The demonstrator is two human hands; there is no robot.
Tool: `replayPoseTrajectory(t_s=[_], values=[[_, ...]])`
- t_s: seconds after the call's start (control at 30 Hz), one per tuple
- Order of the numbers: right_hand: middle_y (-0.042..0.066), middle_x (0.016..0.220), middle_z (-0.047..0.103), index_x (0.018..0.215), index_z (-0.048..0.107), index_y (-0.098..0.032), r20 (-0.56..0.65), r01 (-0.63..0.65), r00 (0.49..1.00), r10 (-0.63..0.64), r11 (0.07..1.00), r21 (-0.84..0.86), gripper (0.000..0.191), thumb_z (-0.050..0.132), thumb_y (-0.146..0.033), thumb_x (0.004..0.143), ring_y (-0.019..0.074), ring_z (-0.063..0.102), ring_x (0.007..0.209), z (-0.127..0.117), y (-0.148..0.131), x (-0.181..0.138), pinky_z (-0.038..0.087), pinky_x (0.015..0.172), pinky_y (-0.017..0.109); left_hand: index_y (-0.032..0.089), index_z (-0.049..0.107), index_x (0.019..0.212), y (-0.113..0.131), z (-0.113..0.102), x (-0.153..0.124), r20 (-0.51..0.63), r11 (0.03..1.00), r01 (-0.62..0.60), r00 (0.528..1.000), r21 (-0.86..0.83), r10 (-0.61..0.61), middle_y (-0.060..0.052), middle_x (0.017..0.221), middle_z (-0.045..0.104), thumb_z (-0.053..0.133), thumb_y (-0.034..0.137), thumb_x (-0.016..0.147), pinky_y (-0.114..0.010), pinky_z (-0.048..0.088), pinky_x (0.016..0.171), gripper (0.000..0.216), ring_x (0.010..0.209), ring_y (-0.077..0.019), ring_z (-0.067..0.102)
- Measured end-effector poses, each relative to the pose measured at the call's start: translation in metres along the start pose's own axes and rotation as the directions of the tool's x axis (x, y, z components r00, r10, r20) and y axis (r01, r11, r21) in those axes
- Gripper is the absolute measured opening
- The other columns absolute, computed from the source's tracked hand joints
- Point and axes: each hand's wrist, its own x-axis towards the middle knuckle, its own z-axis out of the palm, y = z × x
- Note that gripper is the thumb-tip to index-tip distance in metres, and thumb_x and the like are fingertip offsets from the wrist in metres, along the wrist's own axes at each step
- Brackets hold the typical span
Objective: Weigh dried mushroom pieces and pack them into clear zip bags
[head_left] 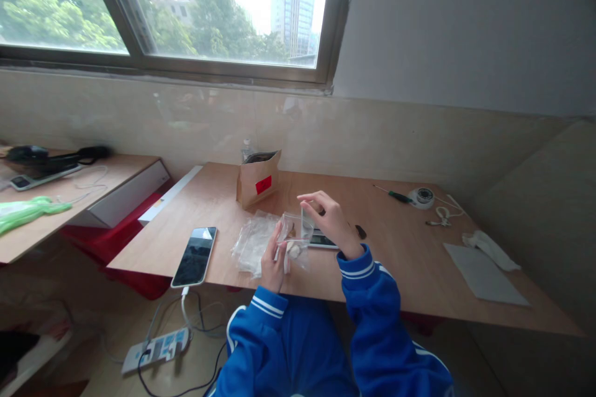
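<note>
— Pinching it from both sides; the left hand [274, 260] has its fingers pressed together on the lower part of a small clear plastic zip bag [294, 231], held just above the near edge of the pale wooden table [400, 248].

— Right hand [331, 218] nips the top edge between thumb and fingertips; whitish bits [293, 250] sit at the bottom; I'd judge the mouth is being worked; any further move calls for a firm grip on both lips, bag upright, beside the flat stack of clear plastic bags [251, 242].

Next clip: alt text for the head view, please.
The left hand and right hand hold a small clear plastic bag over a wooden table, the left gripping its lower part, the right pinching its top edge. A pile of clear bags, a phone and a brown paper bag sit nearby.
</note>
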Motion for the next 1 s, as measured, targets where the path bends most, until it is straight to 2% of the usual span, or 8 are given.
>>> replayPoseTrajectory(t_s=[0.07,0.13,0.3,0.5,0.63,0.7,0.87,1.0], values=[[0.004,0.096,0.063,0.101,0.064,-0.022,-0.159,-0.027,0.986,0.044,0.993,0.111,0.032,0.043,-0.044,0.092,0.0149,0.060,0.081,0.005,-0.004,0.004,0.048,0.072,0.028,0.027,0.043,0.135,0.001,0.001,-0.001,0.004,1.000,0.002,1.000,0.000,-0.002,-0.002,0.144,0.040,0.048,0.044,0.088,-0.040,0.029,0.112,0.051,0.134,-0.0225,0.035],[0.005,0.097,0.063,0.101,0.063,-0.021,-0.239,-0.048,0.966,0.095,0.980,0.194,0.032,0.041,-0.044,0.092,0.0152,0.060,0.083,0.012,-0.005,0.006,0.049,0.073,0.028,0.026,0.041,0.137,0.002,0.002,-0.002,0.009,1.000,0.010,1.000,0.001,-0.010,-0.003,0.145,0.039,0.047,0.044,0.088,-0.039,0.030,0.111,0.052,0.134,-0.0228,0.035],[0.006,0.112,0.060,0.107,0.061,-0.023,-0.053,-0.022,0.998,0.031,0.985,0.169,0.030,0.047,-0.042,0.089,0.0189,0.055,0.108,0.027,0.000,0.001,0.043,0.095,0.035,0.025,0.041,0.137,0.002,0.000,0.002,-0.045,0.999,0.032,0.998,-0.024,-0.033,-0.004,0.144,0.041,0.044,0.048,0.088,-0.037,0.029,0.111,0.053,0.134,-0.0218,0.034],[0.008,0.118,0.056,0.112,0.057,-0.023,-0.084,-0.190,0.976,0.202,0.972,0.135,0.034,0.047,-0.045,0.088,0.0214,0.050,0.115,0.031,0.016,-0.033,0.040,0.099,0.040,0.024,0.035,0.140,-0.001,-0.011,0.008,-0.121,0.973,0.153,0.977,-0.170,-0.175,-0.011,0.130,0.056,0.042,0.054,0.087,-0.041,0.041,0.102,0.062,0.119,-0.0230,0.053],[0.012,0.139,0.041,0.133,0.038,-0.023,0.041,-0.361,0.932,0.361,0.911,0.196,0.076,0.069,-0.051,0.069,0.0263,0.039,0.128,0.049,0.026,-0.063,0.035,0.105,0.045,0.026,0.032,0.141,0.002,-0.006,0.006,-0.136,0.960,0.144,0.974,-0.240,-0.180,-0.010,0.135,0.052,0.042,0.056,0.086,-0.038,0.046,0.097,0.064,0.119,-0.0230,0.053],[0.014,0.140,0.041,0.137,0.030,-0.022,0.078,-0.432,0.900,0.429,0.853,0.294,0.086,0.071,-0.051,0.067,0.0269,0.041,0.128,0.059,0.026,-0.072,0.037,0.104,0.046,0.025,0.033,0.141,0.006,-0.001,0.004,-0.100,0.969,0.113,0.985,-0.220,-0.138,-0.010,0.139,0.047,0.043,0.056,0.085,-0.036,0.042,0.101,0.064,0.124,-0.0230,0.048],[0.015,0.127,0.055,0.133,0.028,-0.021,-0.018,-0.407,0.864,0.504,0.718,0.564,0.067,0.059,-0.049,0.080,0.0237,0.056,0.114,0.066,0.022,-0.076,0.045,0.096,0.044,0.027,0.041,0.136,0.012,0.001,0.002,0.044,0.992,0.011,0.999,-0.123,-0.005,-0.007,0.144,0.040,0.044,0.052,0.087,-0.038,0.031,0.109,0.056,0.132,-0.0237,0.037],[0.010,0.119,0.063,0.122,0.044,-0.024,0.003,-0.347,0.881,0.474,0.641,0.684,0.048,0.054,-0.051,0.084,0.0232,0.060,0.109,0.050,0.016,-0.077,0.048,0.093,0.043,0.024,0.042,0.134,0.009,-0.009,0.009,-0.082,0.999,0.026,0.996,-0.024,-0.028,-0.010,0.139,0.046,0.043,0.053,0.086,-0.042,0.034,0.106,0.056,0.127,-0.0241,0.043]])
